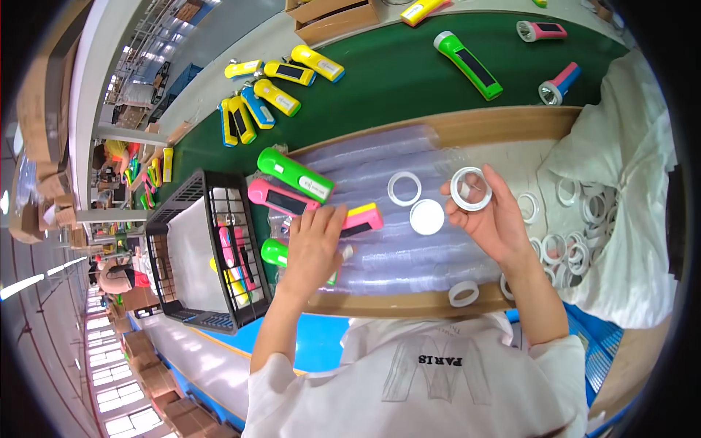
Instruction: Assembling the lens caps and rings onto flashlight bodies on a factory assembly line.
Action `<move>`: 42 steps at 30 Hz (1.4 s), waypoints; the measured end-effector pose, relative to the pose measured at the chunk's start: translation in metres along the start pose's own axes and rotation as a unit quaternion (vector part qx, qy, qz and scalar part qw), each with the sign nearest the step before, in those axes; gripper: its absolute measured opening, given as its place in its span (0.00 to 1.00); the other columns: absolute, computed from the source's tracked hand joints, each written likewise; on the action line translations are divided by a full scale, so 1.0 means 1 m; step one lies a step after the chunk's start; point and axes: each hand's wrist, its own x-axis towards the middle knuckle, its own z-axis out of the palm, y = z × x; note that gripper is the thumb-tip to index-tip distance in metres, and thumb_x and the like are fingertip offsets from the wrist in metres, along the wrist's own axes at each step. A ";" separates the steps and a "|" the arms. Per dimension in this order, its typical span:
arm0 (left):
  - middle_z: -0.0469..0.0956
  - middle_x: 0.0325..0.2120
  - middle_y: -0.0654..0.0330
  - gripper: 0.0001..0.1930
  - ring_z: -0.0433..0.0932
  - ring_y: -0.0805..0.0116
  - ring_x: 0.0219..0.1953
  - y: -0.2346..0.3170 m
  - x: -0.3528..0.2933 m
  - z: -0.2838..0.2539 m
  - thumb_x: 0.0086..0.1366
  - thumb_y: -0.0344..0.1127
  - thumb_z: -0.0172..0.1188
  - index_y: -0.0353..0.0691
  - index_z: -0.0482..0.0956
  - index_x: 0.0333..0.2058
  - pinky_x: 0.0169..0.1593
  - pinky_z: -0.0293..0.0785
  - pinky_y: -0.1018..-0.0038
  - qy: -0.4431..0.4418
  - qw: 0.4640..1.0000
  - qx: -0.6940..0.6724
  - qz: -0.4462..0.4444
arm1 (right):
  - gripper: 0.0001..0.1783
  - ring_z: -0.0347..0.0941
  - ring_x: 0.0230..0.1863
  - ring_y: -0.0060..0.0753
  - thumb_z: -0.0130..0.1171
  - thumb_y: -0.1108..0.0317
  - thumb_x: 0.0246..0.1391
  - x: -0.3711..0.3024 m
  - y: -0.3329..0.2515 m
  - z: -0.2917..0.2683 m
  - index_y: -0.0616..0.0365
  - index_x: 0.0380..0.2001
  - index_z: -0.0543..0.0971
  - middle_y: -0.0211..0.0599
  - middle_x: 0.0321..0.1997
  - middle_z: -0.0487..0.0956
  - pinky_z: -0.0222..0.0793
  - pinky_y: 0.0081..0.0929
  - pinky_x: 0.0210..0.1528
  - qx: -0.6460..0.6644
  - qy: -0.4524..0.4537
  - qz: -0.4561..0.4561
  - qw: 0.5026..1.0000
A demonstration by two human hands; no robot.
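Observation:
Between the fingertips of my right hand [496, 219] is a white ring with a clear lens [471, 187], tilted up over the box. My left hand [315, 244] reaches palm down over several flashlights, its thumb apart from its fingers. Its fingertips lie by the end of a pink flashlight [281, 197] and a pink and yellow flashlight [363, 219]. Beneath the wrist lies a green flashlight [274, 252], partly hidden; another green flashlight [296, 174] lies farther off. Between my hands rest a white ring [395, 201] and a white disc [426, 217] on long clear plastic-wrapped rolls [409, 252].
A shallow cardboard box [504, 125] holds the rolls. Loose white rings [555, 248] lie beside white cloth [621, 197] at right. On the left stands a black basket [237, 248] with flashlights inside. More flashlights [467, 64] lie across the green table [380, 73].

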 end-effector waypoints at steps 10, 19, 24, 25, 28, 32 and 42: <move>0.77 0.37 0.61 0.27 0.77 0.69 0.40 0.013 0.005 -0.058 0.49 0.35 0.73 0.38 0.71 0.47 0.44 0.74 0.72 0.231 0.689 -0.678 -0.109 | 0.25 0.78 0.27 0.36 0.43 0.43 0.63 -0.025 0.051 0.014 0.56 0.34 0.72 0.46 0.33 0.80 0.74 0.28 0.26 -0.001 -0.014 0.025 1.000; 0.76 0.37 0.64 0.21 0.75 0.74 0.39 0.070 0.044 -0.038 0.53 0.33 0.71 0.40 0.71 0.43 0.47 0.71 0.75 0.216 0.659 -0.712 -0.109 | 0.28 0.78 0.27 0.33 0.41 0.41 0.63 -0.028 0.064 0.004 0.56 0.41 0.74 0.38 0.30 0.80 0.74 0.29 0.27 0.023 -0.024 0.041 0.999; 0.76 0.35 0.64 0.19 0.75 0.74 0.38 0.079 0.058 -0.031 0.53 0.30 0.70 0.39 0.71 0.41 0.46 0.71 0.76 0.227 0.681 -0.692 -0.069 | 0.29 0.77 0.26 0.35 0.35 0.42 0.65 -0.029 0.062 0.001 0.57 0.46 0.74 0.41 0.31 0.80 0.76 0.30 0.29 0.050 -0.047 0.029 0.997; 0.76 0.34 0.64 0.18 0.75 0.74 0.38 0.079 0.059 -0.028 0.53 0.30 0.70 0.38 0.72 0.40 0.46 0.71 0.76 0.232 0.692 -0.680 -0.067 | 0.29 0.77 0.26 0.35 0.35 0.42 0.65 -0.031 0.062 -0.001 0.57 0.46 0.74 0.41 0.31 0.80 0.76 0.30 0.29 0.053 -0.047 0.027 0.997; 0.76 0.37 0.63 0.17 0.75 0.73 0.38 0.076 0.051 -0.021 0.50 0.28 0.72 0.36 0.75 0.38 0.46 0.72 0.73 0.246 0.705 -0.663 -0.054 | 0.28 0.77 0.27 0.34 0.36 0.43 0.65 -0.038 0.057 -0.005 0.55 0.49 0.73 0.40 0.34 0.80 0.75 0.29 0.28 0.122 -0.047 0.006 0.991; 0.74 0.36 0.59 0.21 0.74 0.65 0.43 0.058 0.038 -0.011 0.47 0.29 0.75 0.39 0.75 0.39 0.47 0.73 0.69 0.238 0.765 -0.593 0.081 | 0.28 0.76 0.29 0.31 0.37 0.43 0.65 -0.041 0.052 -0.006 0.52 0.53 0.70 0.36 0.37 0.79 0.74 0.26 0.28 0.126 -0.038 -0.027 0.991; 0.77 0.37 0.58 0.29 0.76 0.60 0.39 0.080 0.041 -0.005 0.36 0.26 0.77 0.40 0.73 0.40 0.44 0.73 0.68 0.228 0.847 -0.454 0.157 | 0.20 0.75 0.31 0.26 0.52 0.53 0.62 -0.036 0.054 -0.013 0.54 0.50 0.71 0.33 0.35 0.77 0.71 0.24 0.30 0.024 -0.022 -0.086 0.996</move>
